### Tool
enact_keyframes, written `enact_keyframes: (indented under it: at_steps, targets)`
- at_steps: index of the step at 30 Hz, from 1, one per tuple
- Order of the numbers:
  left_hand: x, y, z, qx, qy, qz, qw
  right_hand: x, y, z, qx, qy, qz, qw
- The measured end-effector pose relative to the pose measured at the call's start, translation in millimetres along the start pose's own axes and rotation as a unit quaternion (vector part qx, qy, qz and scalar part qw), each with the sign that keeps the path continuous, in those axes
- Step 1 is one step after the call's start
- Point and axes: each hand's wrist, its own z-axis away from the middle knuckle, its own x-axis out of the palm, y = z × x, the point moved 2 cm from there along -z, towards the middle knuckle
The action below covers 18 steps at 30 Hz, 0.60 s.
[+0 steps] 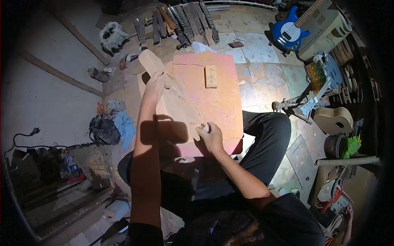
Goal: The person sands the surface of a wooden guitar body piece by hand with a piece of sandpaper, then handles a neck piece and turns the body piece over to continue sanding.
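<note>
A pale, shaped wooden piece [172, 104] with a blunt upper end lies over the left side of a pinkish-orange board [225, 106] in front of my lap. My left hand [154, 87] is closed round its upper part, below that end. Lower down, my right hand [211, 138] is closed in a pinch at the piece's right edge. Something small and pale shows at its fingertips, too hidden to name. A small tan rectangular block [211, 76] rests on the upper right of the board. A dark shadow crosses the wooden piece and my left forearm.
Several saws and files [176, 24] lie beyond the board. A blue bass guitar [291, 30] leans at the far right, and an unfinished guitar body [333, 119] is nearer. Dark and blue cloths [110, 127] lie left. Another person's hand [349, 217] shows at lower right.
</note>
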Motion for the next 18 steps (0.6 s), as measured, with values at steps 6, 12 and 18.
enact_keyframes:
  at_steps: [6,12,18]
  targets:
    - [1,10,10,0.015,0.022,-0.040,0.999,10,-6,-9,-0.069,0.040,0.011,0.997]
    - [9,-26,-10,0.046,-0.012,0.007,0.999,-9,29,10,-0.041,0.027,0.020,0.999]
    - [-9,-14,1,0.028,0.023,0.078,0.996,8,-10,-5,-0.109,0.024,0.075,0.991]
